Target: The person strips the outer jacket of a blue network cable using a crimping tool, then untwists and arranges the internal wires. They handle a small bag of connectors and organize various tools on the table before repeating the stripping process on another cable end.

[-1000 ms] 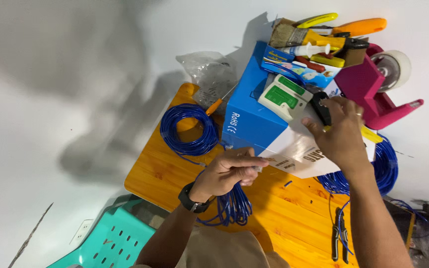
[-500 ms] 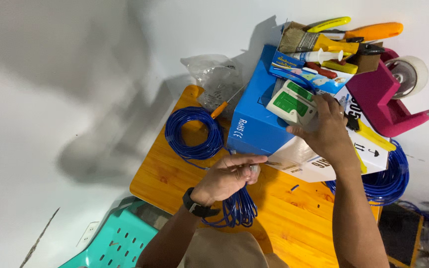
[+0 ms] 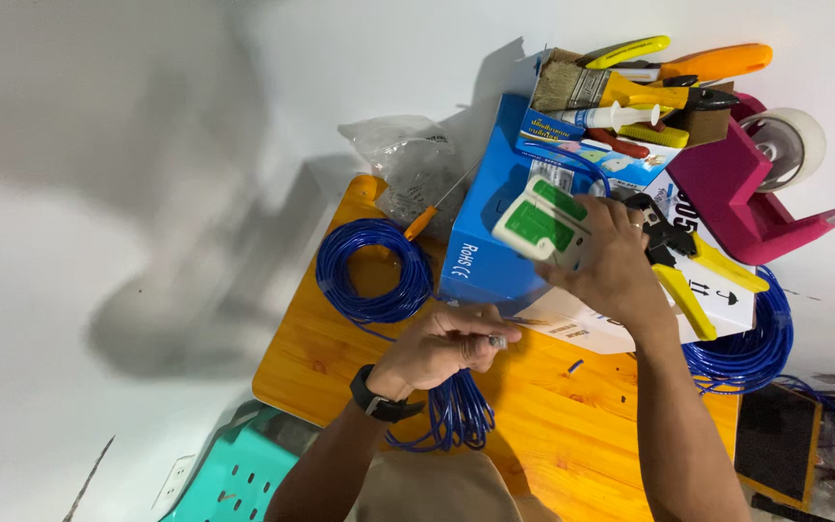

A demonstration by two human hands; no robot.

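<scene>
While the left hand (image 3: 434,350) pinches the plug end of a thin blue cable (image 3: 459,411) over the orange wooden table (image 3: 572,440), its bundle hangs below the wrist. Right hand (image 3: 607,263) grips a white-and-green handheld tester (image 3: 540,222) against the blue cardboard box (image 3: 483,242).

Deep blue cable coil (image 3: 374,271) on the honey-orange wooden bench (image 3: 553,425). A bright blue box (image 3: 480,242) beside it, and a white tester (image 3: 543,224) with green panels in the right hand (image 3: 611,266). Yellow-handled crimper (image 3: 688,285), magenta tape dispenser (image 3: 736,208), and a black watch (image 3: 379,396) on the left wrist.
</scene>
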